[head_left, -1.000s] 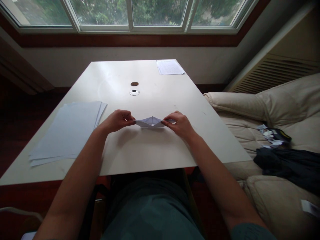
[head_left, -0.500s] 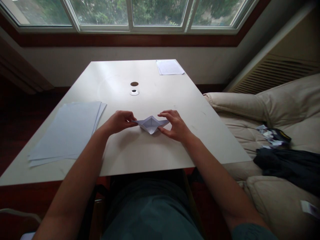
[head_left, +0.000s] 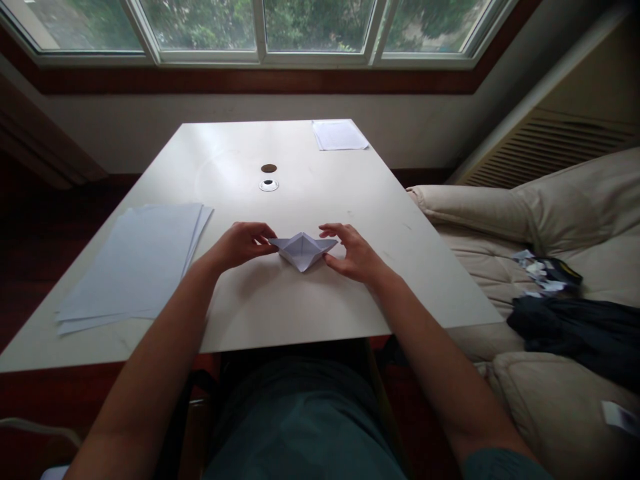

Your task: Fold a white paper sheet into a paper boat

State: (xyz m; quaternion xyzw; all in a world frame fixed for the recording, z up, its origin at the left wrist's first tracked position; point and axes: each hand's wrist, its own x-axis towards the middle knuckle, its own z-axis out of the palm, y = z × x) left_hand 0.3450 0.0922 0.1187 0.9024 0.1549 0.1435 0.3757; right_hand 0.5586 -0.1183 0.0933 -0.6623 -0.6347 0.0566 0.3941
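Observation:
A white folded paper boat (head_left: 302, 252) rests on the white table (head_left: 300, 313) in front of me, its raised peak in the middle and a pointed end towards each hand. At its left point, the fingers of my left hand (head_left: 245, 243) are closed on the paper. My right hand (head_left: 356, 253) is around the right point with thumb and forefinger spread apart. The right thumb lies close against the boat's side; whether it presses on it I cannot tell.
A stack of white paper sheets (head_left: 135, 260) lies to the left, and more sheets (head_left: 341, 135) lie at the far right corner. A round hole (head_left: 269, 169) and a ringed grommet (head_left: 269, 185) are in the tabletop. A beige sofa (head_left: 480, 253) with dark cloth (head_left: 575, 333) stands at right.
My right hand has shifted slightly outward to the right, its thumb drawing back from the boat's middle. The boat's point on the left shows a little more clear of my left fingers.

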